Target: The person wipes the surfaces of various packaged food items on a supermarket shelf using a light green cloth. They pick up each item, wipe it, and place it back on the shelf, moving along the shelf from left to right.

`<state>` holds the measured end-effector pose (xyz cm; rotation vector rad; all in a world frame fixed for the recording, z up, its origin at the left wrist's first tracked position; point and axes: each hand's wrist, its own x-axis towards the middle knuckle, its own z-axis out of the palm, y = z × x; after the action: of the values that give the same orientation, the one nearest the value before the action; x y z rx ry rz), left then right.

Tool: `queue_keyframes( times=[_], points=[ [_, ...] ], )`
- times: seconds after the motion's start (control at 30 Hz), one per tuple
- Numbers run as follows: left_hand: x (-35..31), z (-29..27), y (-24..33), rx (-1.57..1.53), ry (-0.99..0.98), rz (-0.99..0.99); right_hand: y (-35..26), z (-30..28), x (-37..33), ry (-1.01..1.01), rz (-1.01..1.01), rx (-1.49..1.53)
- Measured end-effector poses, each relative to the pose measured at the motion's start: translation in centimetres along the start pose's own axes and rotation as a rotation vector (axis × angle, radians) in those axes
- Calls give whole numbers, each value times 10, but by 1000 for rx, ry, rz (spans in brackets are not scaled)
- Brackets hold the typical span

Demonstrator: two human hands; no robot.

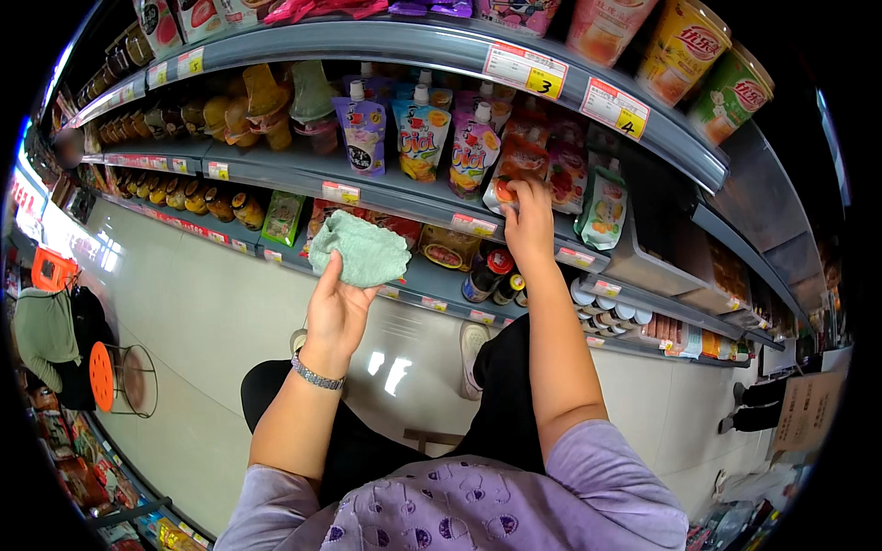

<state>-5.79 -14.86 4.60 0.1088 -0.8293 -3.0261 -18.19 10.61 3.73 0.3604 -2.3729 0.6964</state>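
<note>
My left hand (339,308) is closed on a folded pale green cloth (360,248), held up in front of the shelves. With a bent arm, my right hand (530,223) reaches to the middle shelf, its fingers curled at the top of an orange and white spouted pouch (505,176). To the left of that pouch stand a pink-purple spouted pouch (474,154), a blue and orange one (422,138) and a purple one (363,133). A white and green pouch (602,208) leans to the right of my right hand.
Above runs a shelf edge (386,46) with price tags; cups (684,50) stand on it at the right. Jars (207,200) and dark-lidded bottles (487,274) fill the lower shelf. An orange stool (103,376) stands on the floor at left. Another person's legs (758,395) show at far right.
</note>
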Motion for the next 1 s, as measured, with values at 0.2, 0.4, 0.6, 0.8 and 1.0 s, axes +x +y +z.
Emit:
queue_keyframes(
  times=[0.2,0.4,0.6,0.8,1.0],
  points=[
    [0,-5,5,-18,20,-1,13,12,10,86,-124,-114],
    [-1,-11,9,-43,16,-16,9,13,6,74,-116,-64],
    [-3,-9,14,-49,47,-12,9,17,4,-37,60,24],
    [-1,-8,14,-43,31,-5,15,15,14,53,-170,-8],
    [0,-8,14,-78,-3,-28,9,13,2,64,-87,33]
  ],
)
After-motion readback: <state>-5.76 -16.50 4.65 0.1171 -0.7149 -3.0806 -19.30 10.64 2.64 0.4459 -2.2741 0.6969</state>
